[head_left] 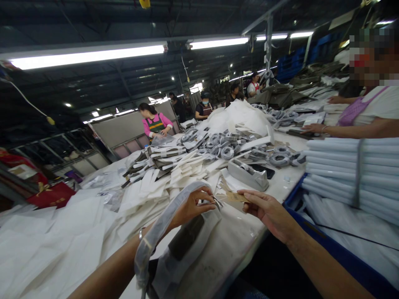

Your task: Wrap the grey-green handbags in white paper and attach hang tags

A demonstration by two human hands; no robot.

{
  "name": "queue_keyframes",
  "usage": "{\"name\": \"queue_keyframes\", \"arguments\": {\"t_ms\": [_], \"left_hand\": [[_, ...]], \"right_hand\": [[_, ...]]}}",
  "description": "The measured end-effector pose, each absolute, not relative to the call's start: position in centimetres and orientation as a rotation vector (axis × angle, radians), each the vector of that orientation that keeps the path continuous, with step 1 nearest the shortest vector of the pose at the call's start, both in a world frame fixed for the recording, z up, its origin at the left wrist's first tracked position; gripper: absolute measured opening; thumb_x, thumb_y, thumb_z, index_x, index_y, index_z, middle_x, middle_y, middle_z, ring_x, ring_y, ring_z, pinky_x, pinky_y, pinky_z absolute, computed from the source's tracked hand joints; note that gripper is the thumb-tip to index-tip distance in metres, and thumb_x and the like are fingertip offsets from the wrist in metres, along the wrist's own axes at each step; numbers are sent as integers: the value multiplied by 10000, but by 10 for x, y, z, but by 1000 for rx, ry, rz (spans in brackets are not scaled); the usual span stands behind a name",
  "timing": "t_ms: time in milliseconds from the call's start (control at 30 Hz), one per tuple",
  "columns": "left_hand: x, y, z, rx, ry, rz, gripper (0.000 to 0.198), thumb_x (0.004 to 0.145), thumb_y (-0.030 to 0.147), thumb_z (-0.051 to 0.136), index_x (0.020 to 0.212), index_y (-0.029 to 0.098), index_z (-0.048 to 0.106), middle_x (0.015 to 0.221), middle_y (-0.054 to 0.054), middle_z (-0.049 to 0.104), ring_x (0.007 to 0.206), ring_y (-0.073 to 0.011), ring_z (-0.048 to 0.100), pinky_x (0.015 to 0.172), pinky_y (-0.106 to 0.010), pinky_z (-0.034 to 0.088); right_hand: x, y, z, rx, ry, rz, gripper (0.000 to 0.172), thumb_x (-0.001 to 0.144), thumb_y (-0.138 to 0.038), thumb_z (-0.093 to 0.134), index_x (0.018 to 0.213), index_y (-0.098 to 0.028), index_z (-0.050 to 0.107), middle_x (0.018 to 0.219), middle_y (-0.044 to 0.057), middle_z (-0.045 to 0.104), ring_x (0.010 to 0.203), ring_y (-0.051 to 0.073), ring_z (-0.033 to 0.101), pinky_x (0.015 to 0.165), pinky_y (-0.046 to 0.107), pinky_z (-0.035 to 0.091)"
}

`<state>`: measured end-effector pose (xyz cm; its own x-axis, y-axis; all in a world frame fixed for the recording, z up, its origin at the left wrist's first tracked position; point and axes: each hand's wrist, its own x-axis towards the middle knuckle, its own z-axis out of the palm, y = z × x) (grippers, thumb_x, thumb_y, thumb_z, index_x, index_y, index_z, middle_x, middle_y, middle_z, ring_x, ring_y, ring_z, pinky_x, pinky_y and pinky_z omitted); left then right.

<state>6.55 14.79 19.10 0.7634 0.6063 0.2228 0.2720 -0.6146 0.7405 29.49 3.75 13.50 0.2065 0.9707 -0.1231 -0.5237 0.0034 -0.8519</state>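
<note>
Setting: factory packing floor, a large open hall
Roof and lighting: long fluorescent tubes (87, 56) hung beneath a dark, open steel roof
Work surface: one long shared worktable (282, 185) running far down the hall
Goods: heaps of white fabric pouches (77, 224), coiled grey straps (227, 152), tied white bundles (352, 170) above a blue crate (343, 259)
Tools: desk tape dispenser (247, 174)
Staff: aproned workers (154, 122) stationed along the table's sides

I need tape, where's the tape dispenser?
Head view, right of centre: the tape dispenser sits just beyond the right hand, before the grey coiled straps.
</note>
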Motion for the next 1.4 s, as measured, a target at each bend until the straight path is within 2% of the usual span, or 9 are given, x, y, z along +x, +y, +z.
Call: {"name": "queue_keyframes", "arguments": {"t_ms": [233,400,533,733,867,967,1133,1267,1400], "left_hand": [[61,151,197,2265,576,542,197,826,458,741,831,274,813,1232,-73,657,1016,-241,591,942,-348,439],[57,151,198,1961,561,598,304,859,488,694,829,206,804,1101,-96,626,1065,-255,556,949,-342,438],[56,153,192,1712,504,672,229,849,403,731,834,184,796,996,-89,644,1022,-237,574,898,-321,458],[58,153,187,1588,468,601,264,752,416,828,899,201,782,843,-64,733,868,-226,673,868,-371,511],[63,149,186,1522,481,539,334,727,350,864,1007,202,761,910,-71,761,913,-235,703,898,-379,514],[69,144,186,1457,537,531,425,734,314,868,1123,214,730,958,-62,765,940,-216,704,928,-365,502],[77,138,189,1393,536,569,445,748,296,860,1162,218,715,958,-52,756,936,-201,694,924,-357,509],[77,139,191,1352,506,590,426,777,299,837,1175,215,711,943,-52,739,929,-193,680,921,-362,517],[76,138,192,1283,487,575,406,812,290,804,1196,200,704,919,-57,720,901,-182,675,914,-359,525]], "right_hand": [[294,37,128,-852,-745,1387,476,729,-471,838,1106,-194,750,1160,103,718,1011,208,680,972,349,539],[296,41,116,-976,-721,1276,329,752,-471,821,864,-173,740,741,-10,627,601,88,535,644,235,512],[299,44,107,-1028,-731,1235,406,803,-499,762,628,-172,596,575,-59,403,527,82,354,540,222,404],[288,48,91,-1017,-505,1392,301,761,-437,783,778,-180,628,542,-116,245,460,67,201,467,203,350],[279,51,79,-1156,-590,1321,335,786,-496,731,876,-191,628,583,-84,409,465,77,344,501,225,420],[275,46,82,-1268,-818,897,491,831,-553,668,1182,-219,591,929,33,648,739,165,603,708,318,528],[259,31,103,-1139,-1206,531,424,907,-456,629,1277,-272,535,1329,81,579,1190,250,576,1020,412,482],[241,34,108,-1169,-1309,403,416,828,-399,742,1177,-268,556,1369,87,570,1309,291,505,1083,467,441],[231,43,101,-1259,-1260,383,238,839,-353,720,1024,-250,612,1145,64,686,1133,269,619,1022,449,479]]}}
